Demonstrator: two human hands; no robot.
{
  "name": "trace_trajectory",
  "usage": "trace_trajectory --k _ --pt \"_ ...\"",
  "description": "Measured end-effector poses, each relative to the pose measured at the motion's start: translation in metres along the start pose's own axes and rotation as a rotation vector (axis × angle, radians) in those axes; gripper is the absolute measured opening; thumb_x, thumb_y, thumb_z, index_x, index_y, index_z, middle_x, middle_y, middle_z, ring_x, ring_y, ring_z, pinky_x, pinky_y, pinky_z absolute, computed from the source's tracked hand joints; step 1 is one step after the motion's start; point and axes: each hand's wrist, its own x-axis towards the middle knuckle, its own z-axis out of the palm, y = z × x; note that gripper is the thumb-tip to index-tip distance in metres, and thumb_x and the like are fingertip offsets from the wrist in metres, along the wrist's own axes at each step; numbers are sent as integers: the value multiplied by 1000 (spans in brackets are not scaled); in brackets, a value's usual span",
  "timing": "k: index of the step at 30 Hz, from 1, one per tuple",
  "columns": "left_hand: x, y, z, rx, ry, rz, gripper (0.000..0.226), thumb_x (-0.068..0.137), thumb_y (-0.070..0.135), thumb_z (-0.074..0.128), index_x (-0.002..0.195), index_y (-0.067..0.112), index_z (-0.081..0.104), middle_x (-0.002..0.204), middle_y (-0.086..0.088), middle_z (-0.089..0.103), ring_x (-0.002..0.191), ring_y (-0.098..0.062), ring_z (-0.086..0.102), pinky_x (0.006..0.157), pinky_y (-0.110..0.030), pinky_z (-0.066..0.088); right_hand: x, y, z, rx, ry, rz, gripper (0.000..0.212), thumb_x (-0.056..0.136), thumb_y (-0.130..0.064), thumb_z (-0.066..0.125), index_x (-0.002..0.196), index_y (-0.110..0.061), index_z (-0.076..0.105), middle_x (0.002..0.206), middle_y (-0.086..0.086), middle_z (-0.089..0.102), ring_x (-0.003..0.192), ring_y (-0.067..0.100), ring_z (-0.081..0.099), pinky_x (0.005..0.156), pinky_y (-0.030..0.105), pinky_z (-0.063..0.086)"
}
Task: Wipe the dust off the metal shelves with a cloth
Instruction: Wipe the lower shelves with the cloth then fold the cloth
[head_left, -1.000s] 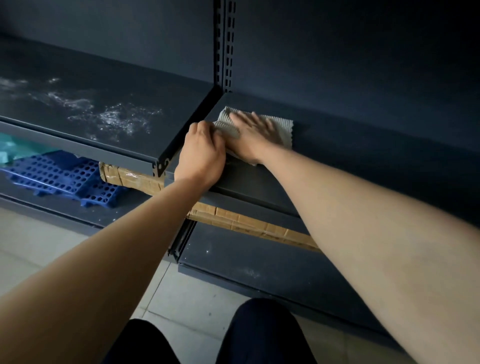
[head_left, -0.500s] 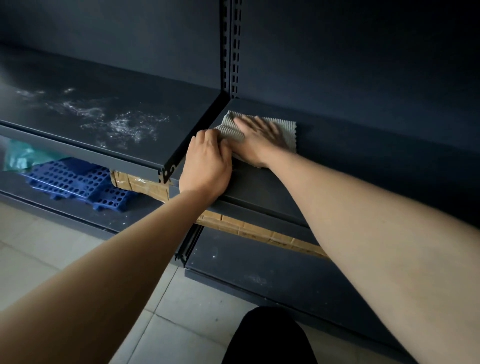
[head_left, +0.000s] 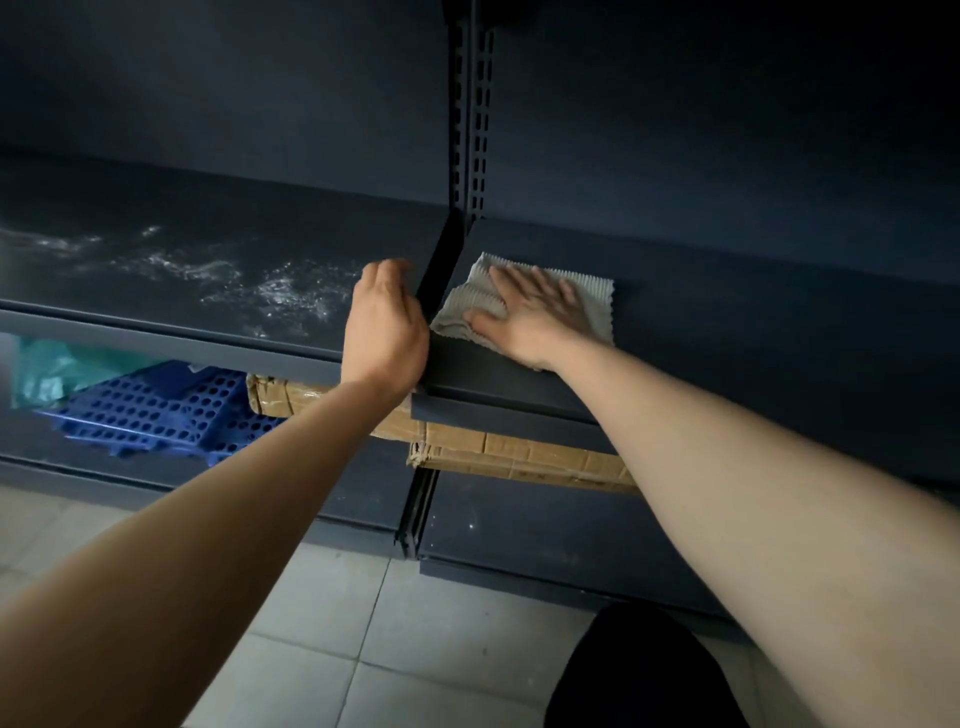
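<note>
On rt shelf (head_left: 727, 322): cloth (head_left: 592, 304) under rt hand (head_left: 530, 317)

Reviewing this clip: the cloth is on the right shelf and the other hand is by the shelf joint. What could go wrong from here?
1. The cloth is bunched at its left end under the right hand, so a stroke may skip patches of the right shelf.
2. The left hand sits beside the white dust on the left shelf and could smear it or carry it across.
</note>
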Motion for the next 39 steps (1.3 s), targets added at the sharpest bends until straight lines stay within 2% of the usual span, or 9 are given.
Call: trace_trajectory --k 8,13,18,22,28,34,39 --pt "14 -20 -1 -1 -80 78 34 88 0 35 120 -3 47 122 -20 49 114 -33 45 96 -32 33 -5 -34 8 38 11 7 80 89 -72 24 153 -29 2 162 -5 -2 148 19 -5 119 42 -3" --pt "20 -29 -7 -8 -161 143 33 89 1 35 119 -2 48 121 -20 49 113 -33 44 95 -32 33 -19 -25 5 77 60 17 63 98 -56 28 153 -31 10 161 -8 7 148 16 3 118 38 1" --pt "20 -31 -10 -20 -276 206 34 90 1 34 122 -3 47 123 -21 49 115 -33 42 98 -35 32 -42 -8 5 57 48 249 63 97 -57 22 153 -32 8 161 -10 4 148 15 1 119 38 0" --pt "15 -38 -13 -28 -353 291 34 90 2 35 121 -3 48 121 -22 51 113 -35 44 100 -38 34 -50 -30 7 29 43 356 70 94 -63 20 153 -30 2 162 -7 -1 148 17 -4 119 40 -2" --pt "18 -47 -22 -59 -385 308 35 90 3 35 122 -3 47 123 -21 51 117 -33 42 105 -39 31 -50 -72 14 20 36 312 78 91 -70 19 153 -29 -1 162 -5 -5 148 20 -7 118 43 -5" --pt "22 -49 -22 -69 -406 325 34 91 4 36 122 -5 47 124 -22 50 119 -34 41 107 -42 29 -38 -71 14 26 45 321 77 91 -70 21 153 -30 1 162 -5 -2 148 20 -5 118 44 -3" --pt "23 -58 -25 -60 -371 352 33 91 2 35 120 -4 49 119 -22 52 113 -35 45 104 -45 34 -14 -69 11 30 43 347 74 93 -67 22 153 -30 2 162 -4 -2 148 21 -4 119 44 -2"
